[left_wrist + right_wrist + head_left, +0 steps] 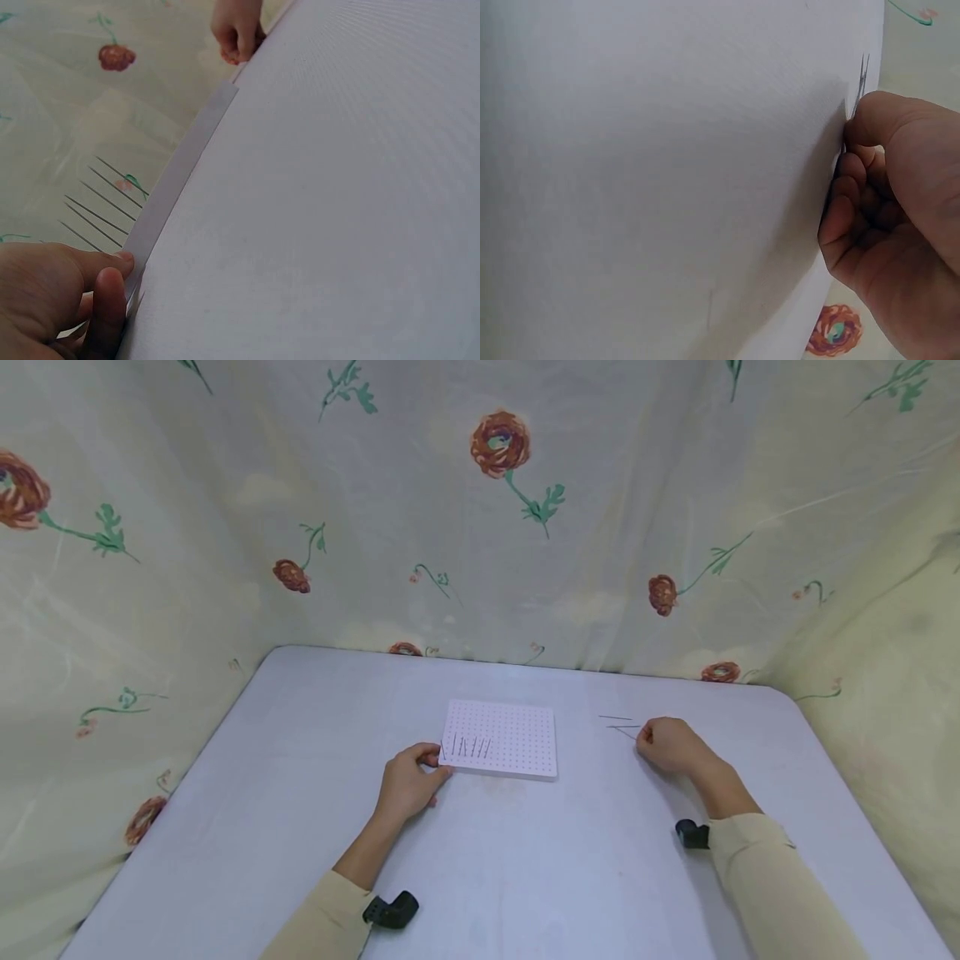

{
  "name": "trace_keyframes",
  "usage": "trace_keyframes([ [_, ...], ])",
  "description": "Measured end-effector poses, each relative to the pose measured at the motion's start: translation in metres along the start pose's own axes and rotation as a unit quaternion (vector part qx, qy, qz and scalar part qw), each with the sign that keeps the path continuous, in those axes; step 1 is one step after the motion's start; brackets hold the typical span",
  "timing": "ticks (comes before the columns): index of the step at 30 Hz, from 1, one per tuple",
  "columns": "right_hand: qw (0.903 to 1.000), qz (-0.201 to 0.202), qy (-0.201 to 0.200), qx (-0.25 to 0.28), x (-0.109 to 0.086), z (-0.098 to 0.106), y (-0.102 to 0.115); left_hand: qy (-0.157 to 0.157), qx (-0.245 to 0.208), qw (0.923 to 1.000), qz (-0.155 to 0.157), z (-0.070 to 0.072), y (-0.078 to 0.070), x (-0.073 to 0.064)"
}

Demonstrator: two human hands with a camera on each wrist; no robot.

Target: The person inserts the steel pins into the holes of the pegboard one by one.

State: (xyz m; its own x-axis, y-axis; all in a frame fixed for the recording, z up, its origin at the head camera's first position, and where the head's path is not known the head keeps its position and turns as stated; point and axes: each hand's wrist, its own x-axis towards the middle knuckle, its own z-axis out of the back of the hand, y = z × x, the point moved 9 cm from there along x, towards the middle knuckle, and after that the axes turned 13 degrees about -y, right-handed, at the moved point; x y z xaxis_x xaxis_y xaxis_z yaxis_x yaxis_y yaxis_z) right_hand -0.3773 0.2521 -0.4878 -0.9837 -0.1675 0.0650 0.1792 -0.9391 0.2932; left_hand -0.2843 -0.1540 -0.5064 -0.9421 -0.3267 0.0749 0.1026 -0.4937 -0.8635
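A flat white board [517, 739] with a grid of small holes lies at the middle of the table. Several thin dark pins [472, 747] stand in a row near its front left edge; the left wrist view shows these pins [109, 195] sticking up past the board's side [176, 165]. My left hand [408, 783] grips the board's front left corner between thumb and fingers. Over to the right, a few loose thin pins [615, 717] lie on the table. My right hand [671, 745] pinches the near end of one, fingers curled; in the right wrist view its fingertips partly hide the pins [863, 75].
The white table [525, 877] has a raised back edge line against a flowered curtain [375, 527], which also hangs at both sides. A black strap device sits on each wrist, left [392, 911] and right [692, 834].
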Motion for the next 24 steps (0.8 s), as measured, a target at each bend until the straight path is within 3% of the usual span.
trace_keyframes([
  [5,0.9998,0.021,-0.001,0.004,-0.001,-0.002,0.003,0.0,0.001,1.0,-0.001,0.0,-0.001,0.0],
  [17,0.9944,-0.048,0.005,0.094,-0.013,0.006,-0.022,-0.002,0.003,1.0,-0.007,0.0,-0.001,0.0],
  [24,0.986,-0.074,-0.024,0.148,-0.019,0.014,-0.028,-0.002,0.003,1.0,-0.003,0.0,0.0,0.0],
])
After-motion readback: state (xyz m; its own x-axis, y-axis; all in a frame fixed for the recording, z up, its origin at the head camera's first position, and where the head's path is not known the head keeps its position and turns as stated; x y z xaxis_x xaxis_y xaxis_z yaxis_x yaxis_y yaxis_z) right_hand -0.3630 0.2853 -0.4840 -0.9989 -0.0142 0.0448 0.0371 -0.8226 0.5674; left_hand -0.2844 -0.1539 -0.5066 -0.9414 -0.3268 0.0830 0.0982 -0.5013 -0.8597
